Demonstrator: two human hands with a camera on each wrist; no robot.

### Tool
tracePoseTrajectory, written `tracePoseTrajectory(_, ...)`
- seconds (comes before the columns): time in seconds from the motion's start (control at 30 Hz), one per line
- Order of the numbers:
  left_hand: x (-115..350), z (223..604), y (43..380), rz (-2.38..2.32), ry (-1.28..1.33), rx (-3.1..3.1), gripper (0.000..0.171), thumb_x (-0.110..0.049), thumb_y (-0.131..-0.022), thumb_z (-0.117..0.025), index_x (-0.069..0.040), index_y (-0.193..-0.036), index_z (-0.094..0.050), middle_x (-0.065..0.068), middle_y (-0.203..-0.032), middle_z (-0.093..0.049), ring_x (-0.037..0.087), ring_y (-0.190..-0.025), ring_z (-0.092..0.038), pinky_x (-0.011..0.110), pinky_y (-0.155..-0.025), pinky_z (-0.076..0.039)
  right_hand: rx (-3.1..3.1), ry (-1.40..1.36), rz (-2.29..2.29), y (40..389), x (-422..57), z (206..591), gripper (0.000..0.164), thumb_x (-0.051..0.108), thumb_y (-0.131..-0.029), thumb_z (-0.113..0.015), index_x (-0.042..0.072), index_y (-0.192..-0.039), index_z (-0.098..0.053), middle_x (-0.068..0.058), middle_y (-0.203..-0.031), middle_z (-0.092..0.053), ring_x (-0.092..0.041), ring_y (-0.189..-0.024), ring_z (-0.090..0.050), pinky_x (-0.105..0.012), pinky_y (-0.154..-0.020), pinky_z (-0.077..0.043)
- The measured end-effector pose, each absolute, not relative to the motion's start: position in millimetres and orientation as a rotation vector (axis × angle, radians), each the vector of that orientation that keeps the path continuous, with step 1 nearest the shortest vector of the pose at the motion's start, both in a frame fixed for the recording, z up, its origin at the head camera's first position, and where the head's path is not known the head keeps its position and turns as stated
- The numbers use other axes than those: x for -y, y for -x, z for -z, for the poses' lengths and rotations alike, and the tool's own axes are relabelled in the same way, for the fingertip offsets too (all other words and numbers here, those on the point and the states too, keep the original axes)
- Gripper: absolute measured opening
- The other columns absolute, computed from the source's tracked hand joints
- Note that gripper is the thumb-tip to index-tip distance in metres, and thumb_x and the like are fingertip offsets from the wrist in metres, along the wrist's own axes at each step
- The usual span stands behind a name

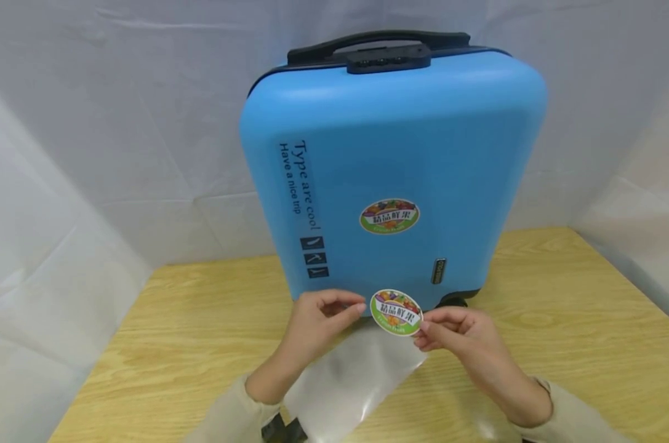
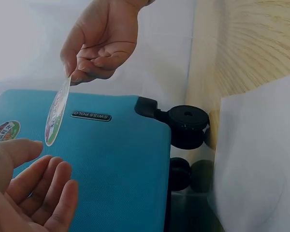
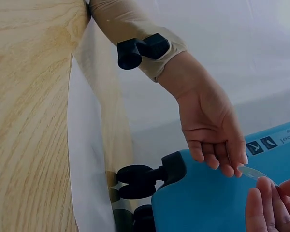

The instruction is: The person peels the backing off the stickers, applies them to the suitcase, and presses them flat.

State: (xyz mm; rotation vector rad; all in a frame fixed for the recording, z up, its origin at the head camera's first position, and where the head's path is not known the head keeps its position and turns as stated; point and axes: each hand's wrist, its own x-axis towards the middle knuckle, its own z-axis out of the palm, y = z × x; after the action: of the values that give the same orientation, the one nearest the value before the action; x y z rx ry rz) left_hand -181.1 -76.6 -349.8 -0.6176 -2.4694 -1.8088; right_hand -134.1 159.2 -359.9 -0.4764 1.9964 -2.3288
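My right hand (image 1: 474, 340) pinches an oval fruit sticker (image 1: 396, 312) by its right edge, between thumb and fingertips. The sticker has a green lower rim, colourful fruit and dark lettering. My left hand (image 1: 312, 326) is just off its left edge, thumb and fingers parted, as the left wrist view also shows. Behind both hands a blue suitcase (image 1: 456, 154) stands upright. A similar oval sticker (image 1: 389, 216) is on its front, above the held one. Under the hands lies a pale glossy sheet (image 1: 351, 381) on the wooden table (image 1: 212, 344).
Printed text (image 1: 303, 184) runs down the suitcase's left side, and a small nameplate (image 1: 439, 271) sits low on the right. A black carry handle (image 1: 378, 40) tops the case. Black wheels (image 2: 188, 126) show at its base. White cloth (image 1: 118, 123) hangs behind the table.
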Motion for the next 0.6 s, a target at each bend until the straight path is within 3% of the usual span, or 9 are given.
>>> tracePoseTrajectory(0.1,76.3,348.8,183.2,1.937,0.623,2.472,0.019,-0.013,-0.085,-0.07,0.001,-0.097,-0.071,0.015,-0.091,-0.071,0.021,-0.075,-0.065,0.025,-0.065,-0.055,-2.031,0.485,2.309,135.5,-159.2,359.6,0.013,-0.003,-0.089,-0.058,0.005,-0.088,-0.069,-0.002,-0.079,-0.071,-0.013,-0.072,-0.068,-0.031,-0.068,-0.057)
tracePoseTrajectory(0.23,75.0,347.4,183.6,2.101,0.614,2.471,0.022,-0.009,-0.085,-0.068,0.006,-0.101,-0.068,0.021,-0.093,-0.069,0.017,-0.075,-0.065,0.027,-0.068,-0.056,-2.078,0.483,2.274,137.0,-159.1,358.9,0.007,-0.003,-0.089,-0.059,-0.005,-0.09,-0.066,-0.002,-0.078,-0.071,-0.014,-0.071,-0.068,-0.031,-0.067,-0.058)
tracePoseTrajectory(0.43,72.9,347.2,182.4,2.162,0.564,2.484,0.02,-0.005,-0.084,-0.068,0.009,-0.098,-0.067,0.015,-0.087,-0.07,0.015,-0.073,-0.063,0.031,-0.07,-0.056,-2.142,0.498,2.24,138.4,-159.8,358.4,0.013,-0.002,-0.089,-0.059,-0.013,-0.093,-0.062,-0.002,-0.079,-0.071,-0.013,-0.072,-0.068,-0.031,-0.068,-0.057)
tracePoseTrajectory(0.6,70.8,346.7,181.8,2.109,0.58,2.473,0.017,-0.006,-0.083,-0.069,0.007,-0.094,-0.068,0.012,-0.086,-0.07,0.015,-0.072,-0.063,0.027,-0.068,-0.055,-2.241,0.498,2.218,139.8,-160.6,358.1,0.017,-0.002,-0.089,-0.059,-0.018,-0.094,-0.06,-0.001,-0.08,-0.071,-0.012,-0.071,-0.067,-0.029,-0.069,-0.057)
